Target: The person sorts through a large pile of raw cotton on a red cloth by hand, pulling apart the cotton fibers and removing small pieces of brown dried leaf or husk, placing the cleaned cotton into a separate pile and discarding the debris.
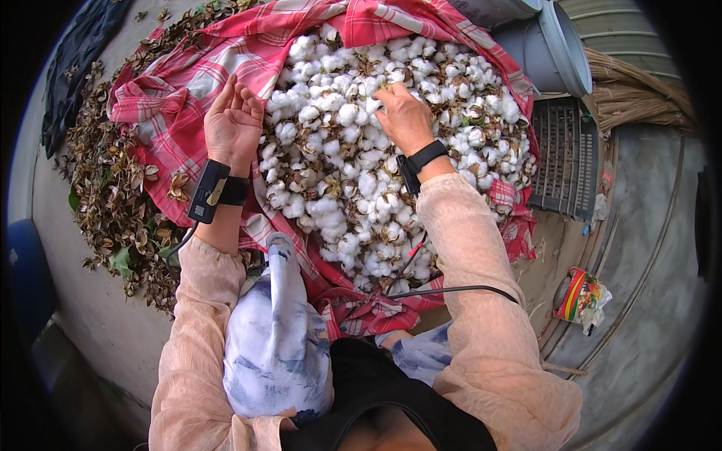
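Observation:
A large heap of cotton bolls (pixel 350 146), white fibre mixed with brown husks, lies on a red and white checked cloth (pixel 389 20). My right hand (pixel 407 117) reaches over the heap's upper middle, fingers bent and pointing left, its fingertips close to the bolls; whether they pinch one is unclear. To the left, my left hand (pixel 236 124) is turned palm up above the cloth, fingers loosely curled, nothing visible in it. Both wrists wear black strapped devices with cables.
Dry brown husks (pixel 113 197) are piled along the cloth's left side. Grey buckets (pixel 544 51), a dark plastic crate (pixel 564 158) and a bundle of dry stalks (pixel 634 93) stand at the right. A colourful packet (pixel 581 299) lies lower right.

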### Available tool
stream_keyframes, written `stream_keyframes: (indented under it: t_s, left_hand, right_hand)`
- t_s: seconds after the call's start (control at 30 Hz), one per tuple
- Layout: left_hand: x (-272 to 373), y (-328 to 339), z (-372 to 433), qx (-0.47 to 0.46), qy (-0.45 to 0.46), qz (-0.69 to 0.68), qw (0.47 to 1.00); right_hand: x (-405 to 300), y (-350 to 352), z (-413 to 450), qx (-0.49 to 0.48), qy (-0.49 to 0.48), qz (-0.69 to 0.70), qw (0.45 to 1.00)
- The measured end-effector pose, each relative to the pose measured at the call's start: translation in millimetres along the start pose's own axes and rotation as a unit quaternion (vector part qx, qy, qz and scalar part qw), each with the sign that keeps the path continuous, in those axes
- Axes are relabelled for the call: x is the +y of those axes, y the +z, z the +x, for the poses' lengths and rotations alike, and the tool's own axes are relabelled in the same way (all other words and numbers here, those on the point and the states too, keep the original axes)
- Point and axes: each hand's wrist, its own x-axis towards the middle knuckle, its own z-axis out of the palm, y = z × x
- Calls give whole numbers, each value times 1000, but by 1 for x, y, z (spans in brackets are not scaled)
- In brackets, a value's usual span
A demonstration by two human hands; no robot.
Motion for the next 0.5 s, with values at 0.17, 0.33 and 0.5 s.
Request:
stream_keyframes:
  t_s: [0.17,0.33,0.5]
  left_hand:
    - [-4,4,-3,-27,-3,23,999]
    - [-5,-2,-7,-21,-6,23,1000]
    - [-20,11,-19,-59,-18,175,983]
  right_hand:
    - [3,19,6,-21,-79,-156,984]
    - [31,-2,5,67,3,-23,998]
    - [33,-52,-7,89,183,266,942]
